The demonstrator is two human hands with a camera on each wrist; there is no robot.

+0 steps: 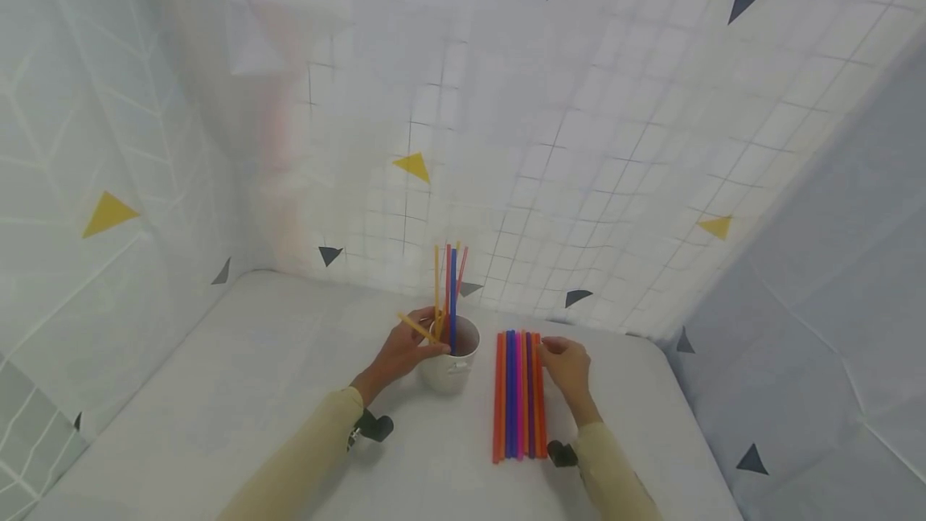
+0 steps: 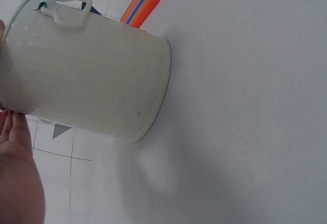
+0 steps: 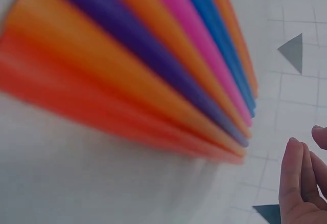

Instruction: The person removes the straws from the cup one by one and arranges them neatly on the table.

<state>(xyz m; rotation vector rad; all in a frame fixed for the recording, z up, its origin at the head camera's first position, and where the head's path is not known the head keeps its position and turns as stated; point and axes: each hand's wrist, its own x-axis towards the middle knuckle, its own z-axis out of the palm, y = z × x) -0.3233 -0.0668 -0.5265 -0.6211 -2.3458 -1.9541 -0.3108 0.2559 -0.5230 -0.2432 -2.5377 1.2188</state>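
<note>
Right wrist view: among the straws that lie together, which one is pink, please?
The pink straw is the one between the blue straw and an orange straw; none of the others in that view is pink.

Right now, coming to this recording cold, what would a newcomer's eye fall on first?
Probably the row of bright straws, orange, blue, pink and purple, lying side by side on the pale table with the right hand at its far end. Next, the white bucket to the row's left, gripped by the left hand, with several more straws standing in it.
</note>
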